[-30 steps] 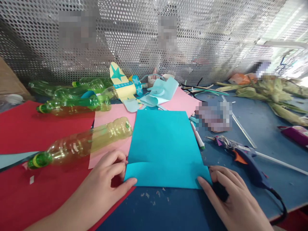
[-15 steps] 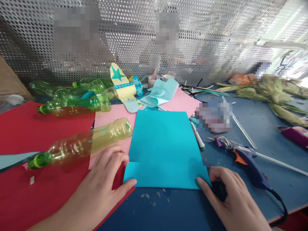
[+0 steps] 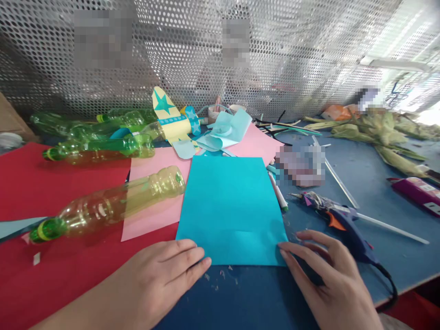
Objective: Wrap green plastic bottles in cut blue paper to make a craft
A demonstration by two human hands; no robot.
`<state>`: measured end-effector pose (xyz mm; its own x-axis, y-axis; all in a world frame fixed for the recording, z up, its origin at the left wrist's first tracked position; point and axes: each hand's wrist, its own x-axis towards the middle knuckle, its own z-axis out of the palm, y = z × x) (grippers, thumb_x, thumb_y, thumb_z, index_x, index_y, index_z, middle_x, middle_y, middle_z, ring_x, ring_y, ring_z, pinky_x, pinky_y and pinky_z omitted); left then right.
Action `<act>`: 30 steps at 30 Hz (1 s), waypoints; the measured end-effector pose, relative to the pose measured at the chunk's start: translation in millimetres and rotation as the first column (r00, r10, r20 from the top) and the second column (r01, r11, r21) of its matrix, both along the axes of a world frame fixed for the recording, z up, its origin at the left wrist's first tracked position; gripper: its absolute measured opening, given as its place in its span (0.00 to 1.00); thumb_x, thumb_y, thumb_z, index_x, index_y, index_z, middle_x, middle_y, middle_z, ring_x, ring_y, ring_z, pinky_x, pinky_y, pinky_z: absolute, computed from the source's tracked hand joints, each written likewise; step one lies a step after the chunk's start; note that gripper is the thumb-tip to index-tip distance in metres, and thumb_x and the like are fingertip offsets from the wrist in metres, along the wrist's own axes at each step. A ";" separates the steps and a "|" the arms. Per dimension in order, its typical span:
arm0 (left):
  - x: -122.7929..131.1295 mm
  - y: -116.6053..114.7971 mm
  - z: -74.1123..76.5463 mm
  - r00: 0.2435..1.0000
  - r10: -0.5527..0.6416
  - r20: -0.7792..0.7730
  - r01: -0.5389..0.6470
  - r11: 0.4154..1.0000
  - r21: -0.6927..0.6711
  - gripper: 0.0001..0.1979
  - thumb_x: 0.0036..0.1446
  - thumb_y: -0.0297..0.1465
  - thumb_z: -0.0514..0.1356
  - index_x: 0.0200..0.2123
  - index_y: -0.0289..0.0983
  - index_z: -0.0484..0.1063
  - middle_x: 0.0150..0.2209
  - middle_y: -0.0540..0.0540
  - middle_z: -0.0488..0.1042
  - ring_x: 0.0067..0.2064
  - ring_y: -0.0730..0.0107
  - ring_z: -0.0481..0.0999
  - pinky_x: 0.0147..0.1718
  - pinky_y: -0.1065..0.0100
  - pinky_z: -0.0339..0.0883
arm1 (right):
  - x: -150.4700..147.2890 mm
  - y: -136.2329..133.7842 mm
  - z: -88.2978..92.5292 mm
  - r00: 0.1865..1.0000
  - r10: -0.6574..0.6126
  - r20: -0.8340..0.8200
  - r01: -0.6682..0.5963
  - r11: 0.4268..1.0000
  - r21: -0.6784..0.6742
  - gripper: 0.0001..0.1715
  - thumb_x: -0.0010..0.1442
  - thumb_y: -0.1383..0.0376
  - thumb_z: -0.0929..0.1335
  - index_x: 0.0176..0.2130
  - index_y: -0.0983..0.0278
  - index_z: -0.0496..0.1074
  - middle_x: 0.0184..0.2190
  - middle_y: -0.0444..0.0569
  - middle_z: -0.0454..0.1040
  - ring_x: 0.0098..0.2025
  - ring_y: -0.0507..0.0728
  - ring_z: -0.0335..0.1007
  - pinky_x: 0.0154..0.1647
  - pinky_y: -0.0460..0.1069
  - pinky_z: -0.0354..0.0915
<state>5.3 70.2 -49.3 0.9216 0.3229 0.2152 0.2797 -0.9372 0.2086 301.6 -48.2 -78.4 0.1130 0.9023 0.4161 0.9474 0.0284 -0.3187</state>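
A bright blue sheet of paper (image 3: 232, 206) lies on the table between my hands, its near edge folded over. My left hand (image 3: 165, 275) rests flat on the sheet's near left corner, fingers stretched side by side. At the near right corner, the thumb and index finger of my right hand (image 3: 323, 270) close on the paper's edge. A yellow-green plastic bottle (image 3: 110, 201) with a green cap lies to the left, over pink paper (image 3: 151, 220) and red paper (image 3: 68, 275).
A glue gun (image 3: 347, 227) lies right of my right hand, its cord running toward the front edge. Behind are green bottles (image 3: 103, 149), a yellow paper rocket (image 3: 172, 123), crumpled light blue paper (image 3: 227, 130) and corn husks (image 3: 381, 133). A marker (image 3: 277, 192) lies beside the sheet.
My left hand has moved from the sheet's left edge onto its near left corner and flattened. My right hand's fingers have come together at the right corner. The view has shifted slightly.
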 end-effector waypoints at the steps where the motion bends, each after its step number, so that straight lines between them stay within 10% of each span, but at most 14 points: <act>1: 1.6 -0.9 0.7 1.000 0.003 0.010 -0.003 1.000 0.018 0.27 0.59 0.21 0.52 0.60 0.44 0.67 0.52 0.51 0.77 0.53 0.66 0.76 0.55 0.69 0.68 | -5.5 -1.4 2.6 1.000 -0.017 0.022 0.016 0.998 0.057 0.10 0.65 0.60 0.65 0.44 0.54 0.74 0.48 0.54 0.66 0.45 0.64 0.68 0.41 0.58 0.67; 11: 8.2 -9.0 8.2 0.999 0.016 -0.029 -0.013 0.995 0.099 0.18 0.62 0.27 0.53 0.54 0.39 0.72 0.51 0.47 0.78 0.51 0.63 0.77 0.49 0.66 0.73 | -74.2 26.1 2.1 0.934 0.358 0.021 -0.356 0.918 0.173 0.16 0.70 0.60 0.61 0.46 0.55 0.77 0.35 0.40 0.80 0.40 0.55 0.71 0.49 0.52 0.56; 30: 6.1 -5.1 3.7 1.000 0.003 -0.009 -0.002 0.993 0.120 0.19 0.64 0.34 0.55 0.57 0.38 0.69 0.51 0.46 0.77 0.50 0.61 0.76 0.46 0.65 0.73 | -12.3 2.6 16.2 0.916 0.344 0.206 -0.334 0.939 -0.083 0.20 0.61 0.64 0.68 0.53 0.55 0.74 0.33 0.51 0.69 0.36 0.58 0.66 0.33 0.51 0.68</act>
